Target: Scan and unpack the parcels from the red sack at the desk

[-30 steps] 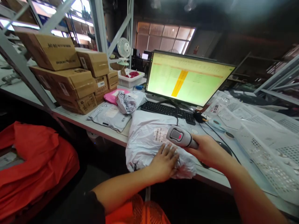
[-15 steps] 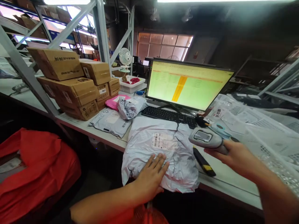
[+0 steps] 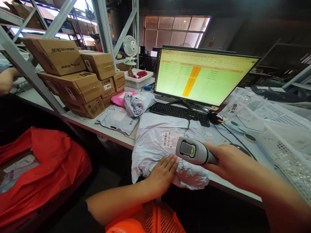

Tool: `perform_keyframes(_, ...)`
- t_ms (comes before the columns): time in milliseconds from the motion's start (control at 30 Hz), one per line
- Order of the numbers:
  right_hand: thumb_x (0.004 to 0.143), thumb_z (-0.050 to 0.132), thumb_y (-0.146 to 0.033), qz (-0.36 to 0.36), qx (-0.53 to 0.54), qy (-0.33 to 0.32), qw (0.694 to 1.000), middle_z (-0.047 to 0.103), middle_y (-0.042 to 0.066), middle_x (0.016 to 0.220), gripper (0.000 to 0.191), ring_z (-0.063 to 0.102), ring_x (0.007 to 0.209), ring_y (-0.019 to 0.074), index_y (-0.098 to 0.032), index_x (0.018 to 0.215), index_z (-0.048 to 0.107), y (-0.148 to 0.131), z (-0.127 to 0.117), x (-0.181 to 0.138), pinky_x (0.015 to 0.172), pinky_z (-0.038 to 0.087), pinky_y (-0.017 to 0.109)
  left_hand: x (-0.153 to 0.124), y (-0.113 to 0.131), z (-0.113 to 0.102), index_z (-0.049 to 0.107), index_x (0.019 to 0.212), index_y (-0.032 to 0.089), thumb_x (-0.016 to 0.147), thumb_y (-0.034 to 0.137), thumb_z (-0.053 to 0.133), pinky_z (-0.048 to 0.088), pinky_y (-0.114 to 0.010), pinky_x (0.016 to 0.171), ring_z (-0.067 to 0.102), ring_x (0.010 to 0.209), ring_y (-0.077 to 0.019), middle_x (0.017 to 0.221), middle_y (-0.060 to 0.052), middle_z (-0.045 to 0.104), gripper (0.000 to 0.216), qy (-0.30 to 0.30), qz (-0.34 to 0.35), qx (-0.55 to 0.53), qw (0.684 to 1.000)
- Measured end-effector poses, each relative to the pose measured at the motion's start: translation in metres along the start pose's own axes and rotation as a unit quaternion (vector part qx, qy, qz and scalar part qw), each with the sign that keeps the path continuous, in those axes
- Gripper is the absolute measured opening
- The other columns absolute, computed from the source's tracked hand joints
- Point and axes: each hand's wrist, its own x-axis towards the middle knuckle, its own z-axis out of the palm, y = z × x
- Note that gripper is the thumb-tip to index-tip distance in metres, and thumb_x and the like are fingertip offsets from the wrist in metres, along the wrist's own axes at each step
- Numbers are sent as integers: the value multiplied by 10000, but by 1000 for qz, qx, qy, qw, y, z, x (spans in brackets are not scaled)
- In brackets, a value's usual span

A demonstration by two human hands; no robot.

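A white plastic mailer bag (image 3: 150,142), bulky and wrinkled, lies at the front edge of the desk. My left hand (image 3: 162,173) rests flat on its near side, fingers stretched out. Gripped in my right hand (image 3: 225,160) is a grey barcode scanner (image 3: 191,151), its head over the bag just right of the printed label (image 3: 169,139). A small green light shows on top of the scanner, which covers part of the label's right side.
Behind the bag stand a black keyboard (image 3: 178,111) and a lit monitor (image 3: 201,76). Smaller mailers (image 3: 119,119) and stacked cardboard boxes (image 3: 70,87) are to the left. White perforated baskets (image 3: 284,139) stand right. Another person's hand (image 3: 6,81) shows at far left.
My right hand has brought the scanner leftward over the bag, close to the label, and its green light now shows. My left hand stays on the bag. The view has shifted slightly.
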Motion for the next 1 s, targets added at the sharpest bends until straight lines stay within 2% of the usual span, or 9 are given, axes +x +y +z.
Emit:
perform_keyframes(100,825,672,-393,15,15,-28,999,749,40,816,163,663,713,217,-255,903,711,2,-2,2,624,458,291,-1,-1,3,296,1607,42,909,183,532,297,-477,1295,275,1590,-304,1697,-195,293,750,3,5,8,1000)
perform_keyframes(200,865,623,-480,59,24,33,997,758,55,865,270,677,762,236,-241,955,710,36,5,14,662,470,306,-5,-2,15,243,1640,90,876,167,554,264,-519,1296,232,1605,-308,1727,-145,228,828,25,-6,32,999)
perform_keyframes(300,900,562,-529,204,-53,89,973,757,122,911,381,696,833,301,-189,1000,700,95,25,32,680,474,347,-8,-4,32,248,1654,163,841,129,565,235,-592,1273,191,1609,-360,1740,-77,203,873,62,-33,68,995)
perform_keyframes(400,962,491,-484,338,-85,70,935,745,212,1101,467,708,1003,350,-111,1178,670,147,57,43,781,506,383,-9,-6,46,307,1641,199,815,80,553,192,-587,1269,170,1610,-376,1736,-38,233,870,117,-39,99,987)
perform_keyframes(533,968,496,-409,436,-70,21,897,724,249,1176,496,709,1078,357,-65,1301,626,176,93,41,860,533,422,-8,-8,50,397,1603,231,744,47,560,198,-526,1268,203,1608,-329,1709,-14,326,893,163,-42,95,981)
perform_keyframes(633,920,584,-469,454,-66,8,888,717,249,1197,539,695,1112,387,-86,1294,653,173,97,40,891,543,473,-8,-6,48,446,1573,242,672,14,564,252,-507,1248,271,1589,-309,1694,-41,362,937,170,-59,79,981)
perform_keyframes(767,981,485,-410,427,-70,124,893,651,327,1292,543,614,1246,429,-15,1311,658,164,80,69,975,508,512,-6,-4,50,475,1553,263,657,-4,564,290,-506,1240,312,1574,-293,1673,-54,402,939,178,-82,71,978)
perform_keyframes(900,978,530,-232,319,-12,95,943,722,117,1293,329,640,1240,240,-186,1225,741,166,74,126,1031,471,296,-7,-5,55,489,1545,278,650,-15,555,293,-504,1249,316,1575,-283,1658,-44,430,944,191,-86,64,976)
perform_keyframes(1000,984,611,-242,276,15,55,959,734,80,1233,197,651,1191,210,-177,1113,746,171,80,158,1053,484,345,-12,-7,55,476,1556,269,611,-32,522,299,-520,1250,303,1583,-286,1672,-45,402,993,172,-91,61,979)
